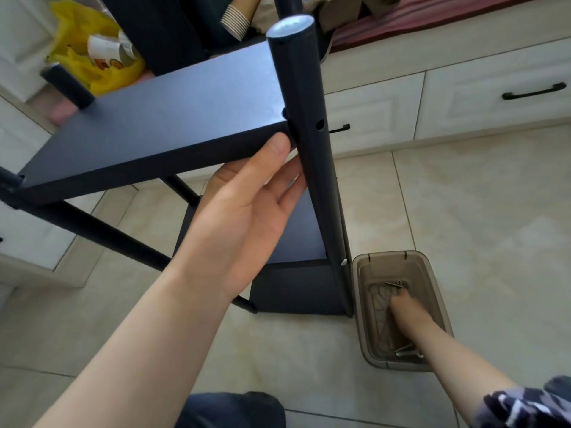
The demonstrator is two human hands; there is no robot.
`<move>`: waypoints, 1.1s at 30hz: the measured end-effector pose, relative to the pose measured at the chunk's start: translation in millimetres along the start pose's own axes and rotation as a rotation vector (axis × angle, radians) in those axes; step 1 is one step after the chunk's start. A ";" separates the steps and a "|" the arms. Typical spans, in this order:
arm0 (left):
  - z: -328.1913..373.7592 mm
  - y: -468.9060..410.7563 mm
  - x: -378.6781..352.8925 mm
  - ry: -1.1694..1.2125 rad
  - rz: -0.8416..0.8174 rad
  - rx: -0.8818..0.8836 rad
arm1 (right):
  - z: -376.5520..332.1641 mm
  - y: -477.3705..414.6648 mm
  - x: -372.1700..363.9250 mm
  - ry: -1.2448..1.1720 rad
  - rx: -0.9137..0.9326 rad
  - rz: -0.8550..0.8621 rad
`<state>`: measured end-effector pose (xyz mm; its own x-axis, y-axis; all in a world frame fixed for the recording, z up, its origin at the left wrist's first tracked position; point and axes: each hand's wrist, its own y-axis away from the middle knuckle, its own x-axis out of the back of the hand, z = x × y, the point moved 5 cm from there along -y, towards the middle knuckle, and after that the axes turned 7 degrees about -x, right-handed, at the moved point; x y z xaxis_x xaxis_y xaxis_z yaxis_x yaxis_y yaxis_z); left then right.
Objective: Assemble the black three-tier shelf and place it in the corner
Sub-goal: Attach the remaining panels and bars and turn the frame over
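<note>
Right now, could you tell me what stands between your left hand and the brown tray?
The shelf's black upright post stands between the left hand and the brown tray, in the head view.

Upper left: yellow bag (77, 29). Right: white drawers (482, 109) with black handles (536, 91), beneath striped cushion (417, 20). Below: beige tiled floor (479, 227).

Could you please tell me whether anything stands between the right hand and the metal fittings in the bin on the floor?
Nothing visible does. The bin has no lid on, and the right hand is down inside it, with metal fittings lying on its bottom nearby. The shelf post stands beside the bin, not over it.
</note>
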<state>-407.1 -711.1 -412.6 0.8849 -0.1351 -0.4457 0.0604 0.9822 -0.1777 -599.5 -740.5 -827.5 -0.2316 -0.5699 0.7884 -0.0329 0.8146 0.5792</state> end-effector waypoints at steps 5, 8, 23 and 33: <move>-0.3 -1.5 0.8 -0.013 -0.017 -0.002 | 0.6 14.1 -2.3 0.069 -0.048 -0.061; -0.7 -1.9 2.1 -0.012 -0.022 -0.009 | -0.7 21.6 -2.1 0.176 -0.030 -0.078; 5.3 -0.2 -6.0 -0.002 0.068 -0.023 | -95.7 108.1 188.4 -0.176 0.325 -0.097; 11.2 7.5 -10.0 -0.028 0.122 -0.010 | -119.8 273.7 290.3 -0.362 0.819 0.093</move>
<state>-410.3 -701.0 -399.6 0.8979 -0.0109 -0.4401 -0.0529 0.9898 -0.1325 -559.3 -696.0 -415.3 -0.5553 -0.5416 0.6311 -0.6493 0.7565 0.0779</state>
